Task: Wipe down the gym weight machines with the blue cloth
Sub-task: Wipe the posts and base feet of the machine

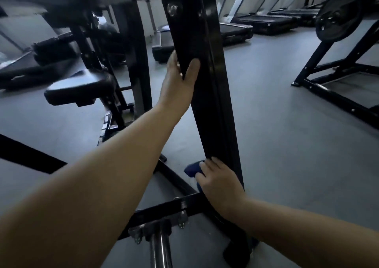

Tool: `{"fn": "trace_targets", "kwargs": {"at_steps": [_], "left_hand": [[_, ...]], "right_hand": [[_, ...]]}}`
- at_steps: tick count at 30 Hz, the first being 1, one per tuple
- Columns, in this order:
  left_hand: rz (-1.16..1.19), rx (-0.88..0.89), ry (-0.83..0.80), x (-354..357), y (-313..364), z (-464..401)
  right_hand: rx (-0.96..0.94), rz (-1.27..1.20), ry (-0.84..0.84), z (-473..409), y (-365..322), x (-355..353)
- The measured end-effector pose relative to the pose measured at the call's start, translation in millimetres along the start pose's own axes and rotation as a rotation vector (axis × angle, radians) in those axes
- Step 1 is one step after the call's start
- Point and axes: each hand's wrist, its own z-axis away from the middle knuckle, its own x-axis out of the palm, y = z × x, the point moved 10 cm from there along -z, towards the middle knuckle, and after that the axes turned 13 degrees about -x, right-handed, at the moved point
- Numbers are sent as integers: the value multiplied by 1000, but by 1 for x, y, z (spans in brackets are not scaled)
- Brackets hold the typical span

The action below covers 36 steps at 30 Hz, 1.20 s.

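Observation:
A black upright post point(203, 66) of a weight machine rises through the middle of the view. My left hand point(178, 83) grips the post about halfway up, thumb on the near face and fingers round the far side. Low on the same post, my right hand point(217, 182) holds a dark blue cloth point(191, 169) against the post's left face, just above the black base bar point(164, 210). Most of the cloth is hidden under my fingers.
A padded black seat point(82, 87) on its frame stands left of the post. Chrome tube point(160, 249) juts from the base bar towards me. Treadmills point(266, 21) line the far wall. A plate-loaded rack with a weight disc point(338, 15) stands at right. Grey floor lies between.

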Motion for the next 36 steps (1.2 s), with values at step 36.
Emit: {"fn": "trace_targets", "kwargs": {"at_steps": [36], "left_hand": [[-1003,-370,-181,-224,-325,181]], "right_hand": [[-110,-830,-175,-94,-228,13]]}}
